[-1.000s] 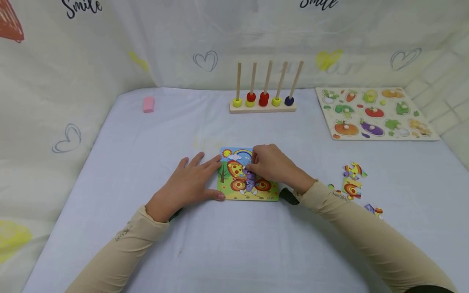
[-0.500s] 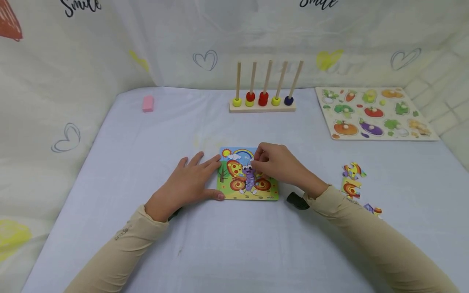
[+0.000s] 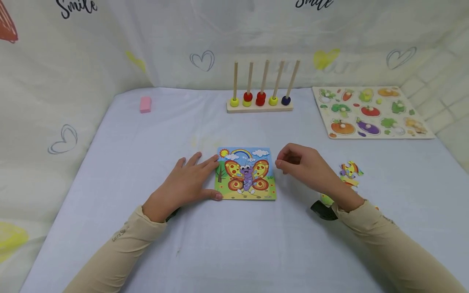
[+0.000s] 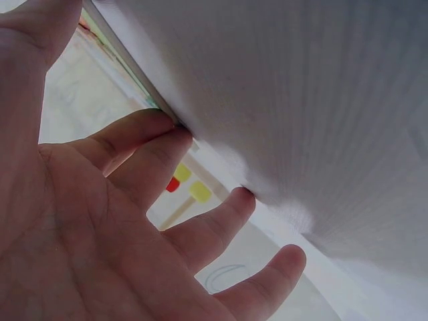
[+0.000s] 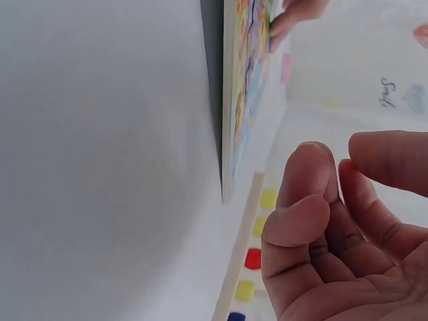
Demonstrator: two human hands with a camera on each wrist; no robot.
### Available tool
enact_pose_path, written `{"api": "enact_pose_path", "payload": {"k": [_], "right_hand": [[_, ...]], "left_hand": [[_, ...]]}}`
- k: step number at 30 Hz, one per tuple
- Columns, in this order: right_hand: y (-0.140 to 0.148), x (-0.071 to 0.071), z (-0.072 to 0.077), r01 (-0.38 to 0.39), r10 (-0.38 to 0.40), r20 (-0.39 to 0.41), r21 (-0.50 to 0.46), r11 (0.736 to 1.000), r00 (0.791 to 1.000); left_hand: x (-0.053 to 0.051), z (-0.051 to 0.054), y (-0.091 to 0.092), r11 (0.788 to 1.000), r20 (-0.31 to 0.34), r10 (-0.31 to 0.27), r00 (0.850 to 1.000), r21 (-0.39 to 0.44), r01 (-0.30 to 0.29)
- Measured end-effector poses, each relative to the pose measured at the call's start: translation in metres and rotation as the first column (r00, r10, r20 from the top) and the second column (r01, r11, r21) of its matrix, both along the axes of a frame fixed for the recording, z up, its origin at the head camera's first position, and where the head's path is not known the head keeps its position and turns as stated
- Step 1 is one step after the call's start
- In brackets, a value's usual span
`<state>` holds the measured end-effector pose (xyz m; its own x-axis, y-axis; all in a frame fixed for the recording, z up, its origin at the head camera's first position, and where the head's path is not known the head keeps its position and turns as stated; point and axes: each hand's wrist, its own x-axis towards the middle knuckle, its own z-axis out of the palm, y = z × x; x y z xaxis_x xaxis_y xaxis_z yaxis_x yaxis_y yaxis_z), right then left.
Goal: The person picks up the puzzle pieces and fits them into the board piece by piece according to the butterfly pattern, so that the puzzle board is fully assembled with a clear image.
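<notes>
1. Flat square multicol. butterfly puzzle (image 3: pixel 245 173), btwn hands.
2. L hand (image 3: pixel 187 179): fingers spread, touching its L edge.
3. R hand (image 3: pixel 305 165): loosely curled, empty, just off R edge.
4. Jagged multicol. pcs (image 3: pixel 353 167) R of R hand (part hidden).

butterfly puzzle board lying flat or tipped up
Lying flat: in the head view the butterfly puzzle board rests picture side up on the white cloth, the left hand at its left edge.

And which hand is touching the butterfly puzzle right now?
The left hand: its thumb and fingertip meet the puzzle along its left side, whereas the right hand is clear of the right edge, holding nothing.
</notes>
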<state>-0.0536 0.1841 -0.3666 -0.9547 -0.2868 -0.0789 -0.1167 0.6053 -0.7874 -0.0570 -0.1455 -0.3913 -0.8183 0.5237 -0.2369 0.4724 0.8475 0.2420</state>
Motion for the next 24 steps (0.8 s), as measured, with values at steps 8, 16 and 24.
{"api": "enact_pose_path", "payload": {"k": [8,16,24], "right_hand": [[0.029,0.013,0.004,0.069,-0.068,-0.03,0.031,0.997,0.997],[0.057,0.021,0.003,0.124,-0.12,-0.053,0.077,0.989,0.991],[0.088,0.028,0.0,0.177,-0.174,-0.041,0.09,0.98,0.984]], "left_hand": [[0.001,0.0,-0.001,1.0,-0.011,-0.009,1.0,-0.011,0.009],[0.0,0.0,0.0,1.0,-0.015,-0.012,1.0,-0.019,0.012],[0.0,-0.001,0.0,1.0,-0.011,-0.008,1.0,-0.029,0.008]]}}
